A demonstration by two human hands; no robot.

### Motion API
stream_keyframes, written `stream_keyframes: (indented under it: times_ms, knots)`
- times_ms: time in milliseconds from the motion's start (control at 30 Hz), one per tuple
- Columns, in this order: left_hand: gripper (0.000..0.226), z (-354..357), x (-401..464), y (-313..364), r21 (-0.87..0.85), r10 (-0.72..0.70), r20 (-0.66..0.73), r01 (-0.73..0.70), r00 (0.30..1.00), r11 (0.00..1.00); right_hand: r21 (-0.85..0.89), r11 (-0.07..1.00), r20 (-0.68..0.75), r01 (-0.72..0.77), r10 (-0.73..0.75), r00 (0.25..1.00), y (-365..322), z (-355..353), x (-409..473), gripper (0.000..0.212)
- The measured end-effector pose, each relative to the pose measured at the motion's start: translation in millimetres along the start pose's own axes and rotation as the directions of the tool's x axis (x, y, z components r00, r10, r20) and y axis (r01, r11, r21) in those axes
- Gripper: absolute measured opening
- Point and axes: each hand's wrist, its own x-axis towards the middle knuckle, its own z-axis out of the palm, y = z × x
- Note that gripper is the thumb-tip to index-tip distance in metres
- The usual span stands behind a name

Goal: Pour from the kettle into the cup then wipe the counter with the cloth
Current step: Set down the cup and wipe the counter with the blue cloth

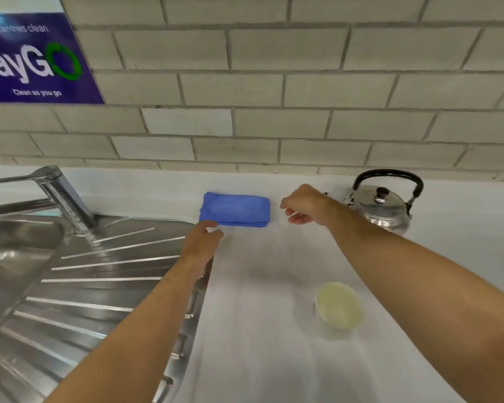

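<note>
A folded blue cloth lies on the white counter near the back wall. My left hand hovers just at the cloth's front left corner, fingers loosely apart, holding nothing. My right hand hangs just right of the cloth, fingers curled downward, with nothing in it. A steel kettle with a black handle stands at the back right, behind my right wrist. A small pale yellow cup sits on the counter in front, below my right forearm.
A steel sink with a ribbed draining board fills the left side, with a chrome tap at its back. A tiled wall rises behind the counter, bearing a purple sign at the upper left.
</note>
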Motion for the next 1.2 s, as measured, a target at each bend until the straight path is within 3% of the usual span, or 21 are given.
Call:
stream_keyframes:
  times_ms: [100,233,367,467,633,833,900,967,1100,1200]
  knots:
    - [0.037,-6.2,26.6,2.2,-0.017,0.043,0.056,-0.042,0.998,0.999,0.033,0.996,0.013,-0.085,0.085,0.996,-0.8,28.8,15.6,0.022]
    - [0.021,-9.7,57.7,2.9,0.107,0.054,0.1,-0.064,0.993,0.992,0.11,0.984,-0.009,-0.139,0.141,0.99,0.4,53.2,34.2,0.027]
    - [0.055,-11.7,81.7,-0.6,0.199,0.038,0.077,-0.052,0.996,0.979,0.146,0.976,-0.06,-0.163,0.174,0.983,-2.2,61.6,47.0,0.028]
    - [0.053,-12.6,92.9,0.3,0.216,0.029,0.026,-0.034,0.999,0.976,0.228,0.956,-0.059,-0.187,0.205,0.977,-5.0,65.5,51.6,0.022]
    - [0.029,-15.3,107.4,7.4,0.323,-0.034,0.037,0.02,0.999,0.946,0.287,0.931,-0.057,-0.225,0.251,0.966,-10.8,70.3,54.9,0.027]
    - [0.011,-16.9,118.5,9.1,0.18,-0.025,0.002,0.024,1.0,0.983,0.408,0.891,-0.044,-0.2,0.238,0.97,-17.6,72.6,58.5,0.032]
    - [0.019,-18.7,119.5,11.5,0.129,-0.043,-0.032,0.047,0.999,0.991,0.453,0.876,-0.031,-0.164,0.2,0.979,-19.1,71.8,58.9,0.026]
    - [0.035,-21.3,117.5,14.4,0.029,-0.063,-0.058,0.065,0.996,0.997,0.495,0.858,0.014,-0.136,0.149,0.989,-22.2,69.6,55.4,0.024]
    - [0.021,-28.0,106.4,24.7,-0.235,-0.064,-0.053,0.05,0.996,0.971,0.5,0.857,0.171,-0.126,0.045,0.984,-29.2,57.3,41.3,0.048]
    - [0.022,-32.2,88.4,36.4,-0.347,-0.051,-0.018,0.042,0.999,0.937,0.409,0.908,0.249,-0.092,-0.014,0.968,-34.8,47.0,24.8,0.048]
